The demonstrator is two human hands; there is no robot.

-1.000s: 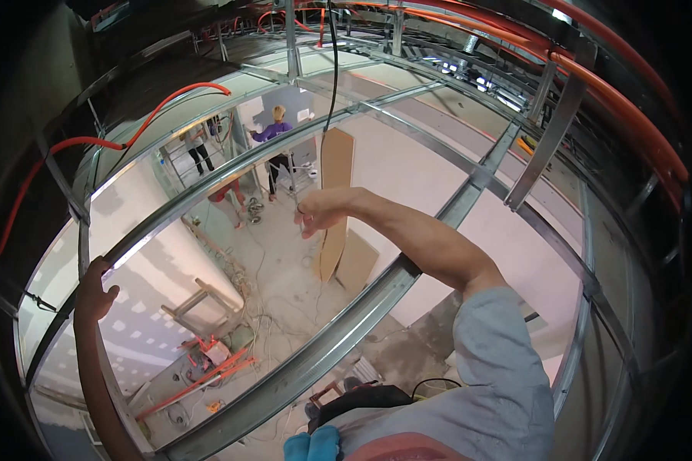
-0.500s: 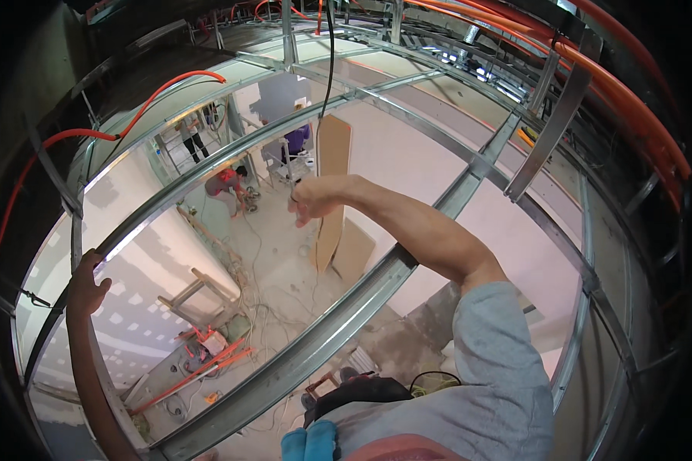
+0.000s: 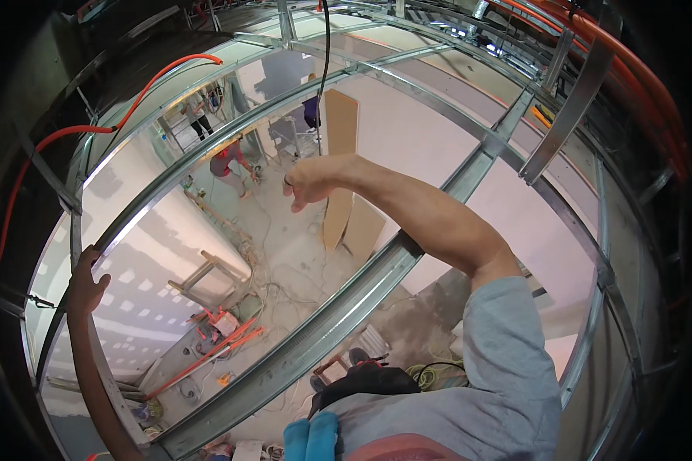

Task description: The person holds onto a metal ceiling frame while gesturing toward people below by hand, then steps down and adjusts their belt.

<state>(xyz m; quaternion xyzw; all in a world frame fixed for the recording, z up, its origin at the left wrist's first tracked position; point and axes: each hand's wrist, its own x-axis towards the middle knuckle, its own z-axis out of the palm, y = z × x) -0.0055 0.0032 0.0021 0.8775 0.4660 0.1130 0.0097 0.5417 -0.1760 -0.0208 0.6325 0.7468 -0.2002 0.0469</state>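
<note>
My left hand (image 3: 87, 286) is wrapped over a curved grey metal ceiling channel (image 3: 150, 188) at the left, its thumb sticking out to the side. My right arm reaches across a second, wider metal channel (image 3: 323, 326), with the forearm over its edge. Beyond that channel, my right hand (image 3: 313, 181) hangs in the air with loosely bent fingers and a dark ring on one of them. The fingers are partly hidden, and I see nothing in them. A thin black cable (image 3: 327, 61) hangs down close behind this hand.
Far below, a person in red (image 3: 224, 161) bends over on the floor. A wooden frame (image 3: 210, 280), orange poles (image 3: 204, 361) and loose cables lie there. Tan boards (image 3: 340, 123) lean on a wall. An orange hose (image 3: 150, 92) runs along the upper left.
My view has shifted slightly, so the frame and floor sit differently. My right hand has moved a little up and left in view. The left hand stays on the channel.
</note>
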